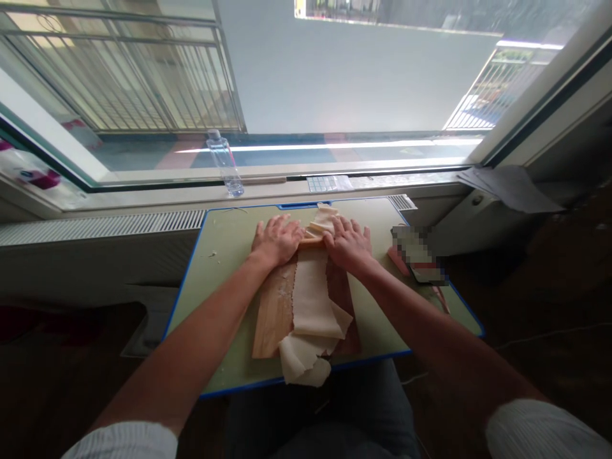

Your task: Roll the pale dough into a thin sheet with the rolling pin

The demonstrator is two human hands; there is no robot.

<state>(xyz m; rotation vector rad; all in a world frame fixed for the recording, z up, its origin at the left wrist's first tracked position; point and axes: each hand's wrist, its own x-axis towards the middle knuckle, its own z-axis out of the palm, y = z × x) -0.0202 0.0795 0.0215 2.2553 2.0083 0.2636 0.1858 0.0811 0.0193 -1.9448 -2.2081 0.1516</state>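
A long strip of pale dough [312, 293] with jagged edges lies lengthwise over a wooden board [271, 319]. Its near end is folded and hangs past the board and table edge; more dough lies bunched beyond my hands. A thin wooden rolling pin [312, 243] crosses the strip, only its middle showing between my thumbs. My left hand [278, 239] is over the pin's left end, fingers pointing forward. Over the right end, my right hand [348, 242] rests the same way. Both palms hide the pin's ends.
The board lies on a small blue-edged table [210, 306]. A phone [415, 255], partly blurred out, rests at its right side. A clear bottle [224, 162] stands on the windowsill [268, 191] ahead, and papers [511, 188] lie at the right. Dough crumbs dot the tabletop's left part.
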